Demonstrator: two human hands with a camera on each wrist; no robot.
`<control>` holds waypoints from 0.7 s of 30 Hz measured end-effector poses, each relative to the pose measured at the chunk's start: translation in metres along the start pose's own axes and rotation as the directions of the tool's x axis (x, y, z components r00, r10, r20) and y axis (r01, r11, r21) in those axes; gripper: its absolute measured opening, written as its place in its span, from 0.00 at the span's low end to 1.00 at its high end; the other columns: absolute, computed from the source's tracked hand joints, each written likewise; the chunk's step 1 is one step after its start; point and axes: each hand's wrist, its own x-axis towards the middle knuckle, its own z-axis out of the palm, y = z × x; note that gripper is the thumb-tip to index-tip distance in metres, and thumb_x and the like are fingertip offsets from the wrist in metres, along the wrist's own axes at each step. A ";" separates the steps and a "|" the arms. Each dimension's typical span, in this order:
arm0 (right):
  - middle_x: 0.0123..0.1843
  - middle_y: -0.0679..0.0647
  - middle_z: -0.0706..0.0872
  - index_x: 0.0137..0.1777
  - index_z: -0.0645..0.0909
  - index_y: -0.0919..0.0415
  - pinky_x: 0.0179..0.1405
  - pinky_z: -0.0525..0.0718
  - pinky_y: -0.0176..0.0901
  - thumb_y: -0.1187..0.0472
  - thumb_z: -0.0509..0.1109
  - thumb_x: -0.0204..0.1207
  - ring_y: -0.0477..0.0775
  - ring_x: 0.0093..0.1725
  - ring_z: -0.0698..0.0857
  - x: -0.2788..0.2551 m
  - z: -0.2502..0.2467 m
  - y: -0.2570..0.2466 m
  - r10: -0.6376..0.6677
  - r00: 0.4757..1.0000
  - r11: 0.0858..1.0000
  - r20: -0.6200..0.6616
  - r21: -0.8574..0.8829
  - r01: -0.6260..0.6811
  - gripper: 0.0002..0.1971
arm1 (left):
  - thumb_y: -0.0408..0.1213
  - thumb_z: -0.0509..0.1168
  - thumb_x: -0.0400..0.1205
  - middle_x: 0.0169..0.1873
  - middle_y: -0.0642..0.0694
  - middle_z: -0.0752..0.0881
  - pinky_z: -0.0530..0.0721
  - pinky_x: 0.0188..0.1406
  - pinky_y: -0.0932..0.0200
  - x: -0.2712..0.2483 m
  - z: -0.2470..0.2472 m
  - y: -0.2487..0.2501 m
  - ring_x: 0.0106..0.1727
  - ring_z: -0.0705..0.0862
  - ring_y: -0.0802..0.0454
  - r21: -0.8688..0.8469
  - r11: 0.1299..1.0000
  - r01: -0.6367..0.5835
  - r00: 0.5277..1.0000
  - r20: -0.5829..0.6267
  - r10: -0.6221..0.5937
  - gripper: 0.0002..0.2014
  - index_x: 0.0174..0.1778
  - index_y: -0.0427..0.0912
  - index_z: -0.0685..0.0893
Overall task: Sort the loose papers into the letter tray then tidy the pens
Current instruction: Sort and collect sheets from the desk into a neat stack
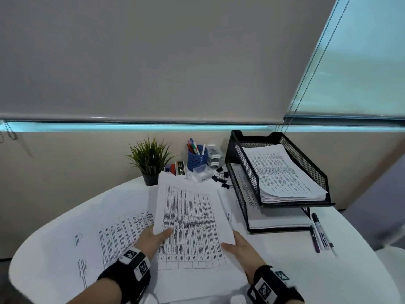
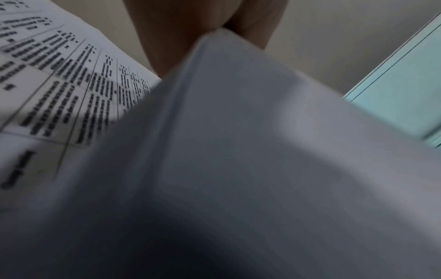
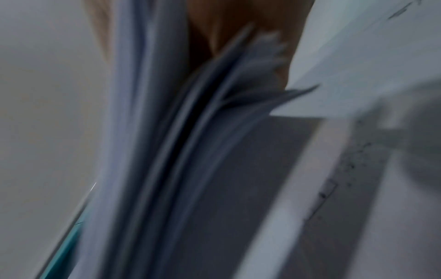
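A stack of printed papers (image 1: 190,224) is lifted off the white table (image 1: 328,277) in front of me. My left hand (image 1: 153,238) grips its left edge, thumb on top. My right hand (image 1: 238,246) grips its right edge. The left wrist view shows the stack's underside (image 2: 238,151) close up, blurred; the right wrist view shows the sheet edges (image 3: 179,151) fanned. More loose sheets (image 1: 114,233) lie spread on the table at the left. A black two-tier mesh letter tray (image 1: 315,170) at the right holds papers on both levels. Several pens (image 1: 320,233) lie by its front right corner.
A blue pen cup (image 1: 197,157) with markers stands at the back, with a small potted plant (image 1: 150,161) to its left. Binder clips (image 1: 221,176), a clear bottle (image 1: 213,155) and small boxes (image 1: 178,168) crowd the space between them. A roller blind covers the window behind.
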 end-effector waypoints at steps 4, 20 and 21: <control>0.61 0.52 0.87 0.66 0.76 0.59 0.50 0.83 0.34 0.71 0.65 0.79 0.48 0.59 0.86 -0.004 -0.014 0.006 0.005 1.000 1.000 -0.022 0.001 -0.005 0.17 | 0.41 0.68 0.78 0.65 0.39 0.81 0.73 0.67 0.47 0.003 0.008 0.008 0.60 0.80 0.44 0.008 0.999 -0.033 0.999 -0.005 0.033 0.26 0.71 0.37 0.73; 0.57 0.60 0.88 0.59 0.81 0.66 0.56 0.78 0.51 0.72 0.62 0.80 0.59 0.56 0.84 -0.003 -0.132 0.010 0.076 0.955 0.983 -0.286 0.180 -0.024 0.11 | 0.29 0.68 0.78 0.60 0.42 0.85 0.82 0.61 0.43 0.018 0.122 0.042 0.59 0.85 0.44 0.044 0.999 0.028 0.958 0.284 -0.039 0.23 0.70 0.37 0.74; 0.60 0.60 0.86 0.60 0.80 0.65 0.60 0.75 0.51 0.72 0.62 0.81 0.59 0.58 0.83 -0.003 -0.142 0.008 0.084 0.953 0.984 -0.291 0.175 -0.034 0.11 | 0.25 0.66 0.79 0.58 0.41 0.86 0.87 0.51 0.46 0.016 0.130 0.042 0.53 0.87 0.43 0.021 0.996 0.087 0.934 0.345 -0.089 0.21 0.68 0.38 0.74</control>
